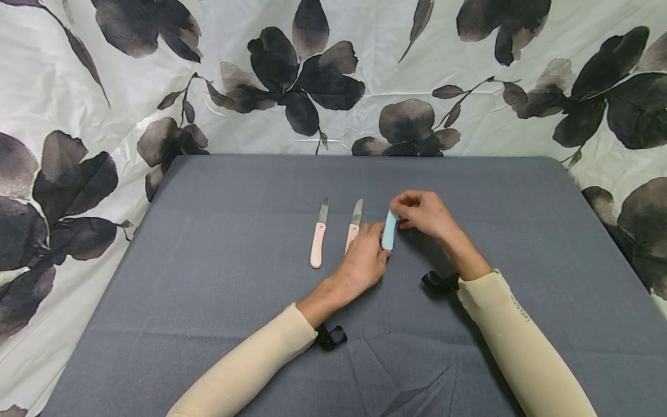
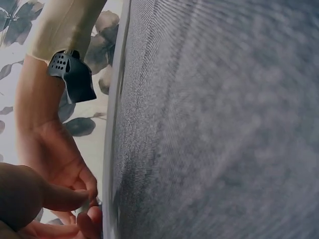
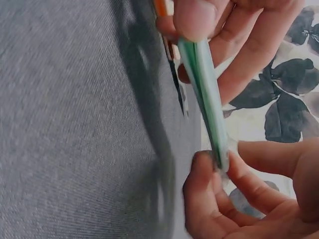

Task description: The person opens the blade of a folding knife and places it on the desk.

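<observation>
Both hands hold a light blue folding knife just above the grey table. My left hand grips its near end, and my right hand pinches the far end between thumb and fingers. A lengthwise slot shows in the knife's handle in the right wrist view; no blade stands out from it. To the left lie two pink-handled knives with blades out, pointing away. One pink knife is in full view, while the other knife is partly covered by my left hand. Fingers mostly hide the blue knife in the left wrist view.
Grey cloth covers the table, with creases near its front. A white fabric with dark flowers hangs behind and beside it. Black wrist mounts stick out below both cream sleeves.
</observation>
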### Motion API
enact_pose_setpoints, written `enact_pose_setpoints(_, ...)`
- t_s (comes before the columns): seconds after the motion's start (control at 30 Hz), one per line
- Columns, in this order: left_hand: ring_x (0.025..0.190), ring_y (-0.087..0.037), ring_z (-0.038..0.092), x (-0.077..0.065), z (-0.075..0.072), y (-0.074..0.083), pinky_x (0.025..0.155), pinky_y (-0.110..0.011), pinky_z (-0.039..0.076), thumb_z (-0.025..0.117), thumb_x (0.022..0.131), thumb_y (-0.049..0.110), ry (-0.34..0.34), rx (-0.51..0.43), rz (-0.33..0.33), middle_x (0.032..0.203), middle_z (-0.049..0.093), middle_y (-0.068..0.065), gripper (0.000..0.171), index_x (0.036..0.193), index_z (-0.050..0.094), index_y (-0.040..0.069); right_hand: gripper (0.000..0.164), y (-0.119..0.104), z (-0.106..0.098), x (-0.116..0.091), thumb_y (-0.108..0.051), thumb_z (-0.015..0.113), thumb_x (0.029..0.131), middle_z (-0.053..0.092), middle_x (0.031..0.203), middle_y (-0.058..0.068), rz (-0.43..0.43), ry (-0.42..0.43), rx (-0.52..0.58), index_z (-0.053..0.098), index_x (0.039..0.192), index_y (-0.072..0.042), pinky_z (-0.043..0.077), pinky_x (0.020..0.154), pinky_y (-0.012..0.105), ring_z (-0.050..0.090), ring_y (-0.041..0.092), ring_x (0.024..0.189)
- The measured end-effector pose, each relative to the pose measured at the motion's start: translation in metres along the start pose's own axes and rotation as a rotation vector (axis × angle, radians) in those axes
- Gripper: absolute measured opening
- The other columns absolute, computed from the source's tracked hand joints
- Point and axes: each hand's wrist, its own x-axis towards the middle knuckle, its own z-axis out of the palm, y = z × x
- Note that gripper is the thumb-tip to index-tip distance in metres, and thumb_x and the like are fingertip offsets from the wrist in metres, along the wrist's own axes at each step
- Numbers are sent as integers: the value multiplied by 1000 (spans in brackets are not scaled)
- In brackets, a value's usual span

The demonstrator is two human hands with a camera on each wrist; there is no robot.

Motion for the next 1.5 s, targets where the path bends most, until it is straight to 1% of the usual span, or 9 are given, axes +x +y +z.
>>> enact_pose_setpoints(0.13, 88, -18, 59, 1, -2, 0, 76, -23, 51, 68, 98, 3, 28, -33, 8, 120, 59, -16, 53, 148, 50, 2, 37, -3, -1, -2, -19, 59, 107, 63, 127, 22, 32, -23, 141, 61, 135, 4, 64, 83, 31, 68, 10, 88)
enact_pose_setpoints(0.27, 88, -17, 60, 2, -2, 0, 74, -21, 50, 69, 97, 1, 65, -48, 27, 118, 60, -17, 53, 147, 50, 1, 42, -5, -1, -4, -18, 58, 106, 60, 127, 18, 30, -19, 212, 54, 143, 4, 63, 82, 27, 67, 8, 89)
enact_pose_setpoints(0.47, 89, -18, 62, 3, -1, -2, 77, -22, 50, 69, 97, 1, 100, -75, 37, 121, 60, -17, 54, 147, 51, 0, 43, -7, 0, -7, -15, 58, 106, 59, 121, 14, 21, -1, 254, 51, 143, 6, 63, 83, 27, 67, 5, 91)
enact_pose_setpoints(0.7, 90, -18, 62, 3, -2, -2, 76, -21, 50, 69, 97, 2, 120, -94, 34, 123, 59, -18, 54, 148, 50, -1, 45, -8, 1, -12, -8, 60, 103, 57, 120, 17, 18, -31, 283, 50, 145, 3, 63, 84, 29, 68, 9, 89)
enact_pose_setpoints(0.87, 91, -18, 62, 2, -3, -3, 76, -22, 50, 69, 97, 2, 127, -112, 22, 122, 59, -17, 54, 147, 50, 0, 48, -6, 3, -12, -3, 60, 101, 59, 111, 12, 10, -51, 305, 49, 148, 0, 63, 83, 29, 68, 10, 88)
enact_pose_setpoints(1.07, 95, -20, 63, 3, -4, -3, 79, -22, 50, 71, 95, 2, 138, -134, 12, 121, 60, -16, 55, 147, 51, 1, 51, -2, 5, -11, 2, 59, 99, 61, 104, 7, -11, -58, 349, 47, 149, 1, 63, 79, 26, 70, 8, 83)
enact_pose_setpoints(1.27, 96, -21, 64, 4, -6, -4, 78, -21, 51, 70, 97, 3, 128, -201, 4, 123, 59, -17, 55, 148, 49, 0, 50, -2, 7, -11, 2, 62, 99, 63, 105, 6, -29, -24, 361, 49, 147, 0, 63, 77, 27, 70, 9, 80)
enact_pose_setpoints(1.37, 97, -19, 64, 6, -7, -5, 77, -20, 52, 66, 100, 6, 112, -256, -16, 126, 58, -17, 53, 149, 48, 0, 50, -2, 8, -11, 2, 63, 98, 64, 104, 5, -37, -12, 370, 50, 147, 0, 63, 77, 27, 70, 9, 79)
enact_pose_setpoints(1.5, 102, -21, 67, 9, -7, -5, 82, -23, 56, 62, 102, 7, 117, -348, -36, 129, 61, -18, 47, 147, 50, 0, 50, -3, 8, -12, 2, 64, 98, 65, 102, 4, -47, -2, 384, 50, 146, 1, 64, 78, 28, 71, 9, 79)
